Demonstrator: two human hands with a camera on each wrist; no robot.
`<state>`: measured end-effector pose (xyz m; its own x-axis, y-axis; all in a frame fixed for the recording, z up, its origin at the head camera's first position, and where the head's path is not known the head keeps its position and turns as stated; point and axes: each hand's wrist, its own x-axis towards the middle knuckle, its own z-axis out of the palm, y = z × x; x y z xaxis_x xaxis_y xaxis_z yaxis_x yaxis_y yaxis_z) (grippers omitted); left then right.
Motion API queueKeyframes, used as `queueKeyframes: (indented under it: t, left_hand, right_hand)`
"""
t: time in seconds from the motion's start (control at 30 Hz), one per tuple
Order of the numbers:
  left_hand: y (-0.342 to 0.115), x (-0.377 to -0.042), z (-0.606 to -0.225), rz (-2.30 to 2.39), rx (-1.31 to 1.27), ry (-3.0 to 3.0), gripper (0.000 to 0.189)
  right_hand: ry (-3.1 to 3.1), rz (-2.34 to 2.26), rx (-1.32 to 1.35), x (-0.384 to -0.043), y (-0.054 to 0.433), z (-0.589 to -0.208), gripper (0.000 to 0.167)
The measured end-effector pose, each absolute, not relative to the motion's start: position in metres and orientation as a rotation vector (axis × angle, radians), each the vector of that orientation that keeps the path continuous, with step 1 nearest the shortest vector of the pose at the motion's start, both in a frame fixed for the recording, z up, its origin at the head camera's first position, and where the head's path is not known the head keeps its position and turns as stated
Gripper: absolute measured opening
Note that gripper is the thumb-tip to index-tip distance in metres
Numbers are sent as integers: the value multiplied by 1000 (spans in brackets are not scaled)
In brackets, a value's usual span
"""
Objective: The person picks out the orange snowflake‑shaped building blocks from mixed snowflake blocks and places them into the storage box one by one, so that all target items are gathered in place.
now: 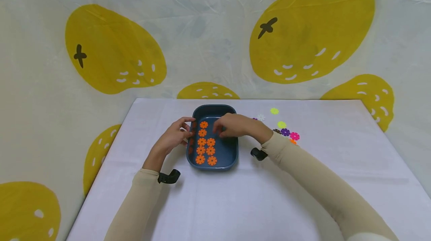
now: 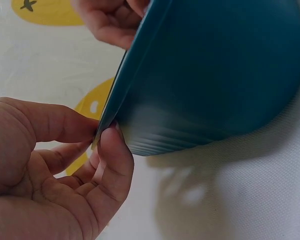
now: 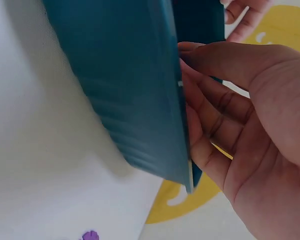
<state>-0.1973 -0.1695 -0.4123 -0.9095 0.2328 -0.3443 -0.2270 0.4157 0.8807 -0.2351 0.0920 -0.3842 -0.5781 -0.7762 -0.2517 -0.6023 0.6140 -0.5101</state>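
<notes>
A dark blue rectangular tray [image 1: 226, 162] with rounded corners stands on the table. Several orange flower-shaped discs [image 1: 201, 142] lie inside it in two columns, the left column longer. The left hand [image 1: 173, 134] pinches the tray's left rim; in the left wrist view its thumb and a finger meet at the rim [image 2: 121, 92]. The right hand [image 1: 232, 125] reaches over the right rim, fingers bent down into the tray beside the discs. In the right wrist view its fingertips pass behind the tray wall [image 3: 135, 95], so whatever they may hold is hidden.
Loose flower discs lie right of the tray, partly behind the right forearm: yellow [image 1: 274, 111], white [image 1: 260, 117], purple [image 1: 285, 132] and pink [image 1: 294, 136]. A white cloth covers the table [image 1: 215, 203]. Behind it hangs a lemon-patterned sheet [image 1: 208, 46].
</notes>
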Motion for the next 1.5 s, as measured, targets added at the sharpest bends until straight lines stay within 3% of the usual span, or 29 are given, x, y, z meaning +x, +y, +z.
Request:
queueKeyframes:
  t: [0.67,1.5]
  left_hand:
    - [-171,-198,-415,1499,-7,2253,54]
    - [-170,-197,-413,1502,-15,2250,54]
  right_hand:
    - [2429,-598,-1105,-225,134,-372,16]
    - [2404,-746,-958,-208,205,-387,13]
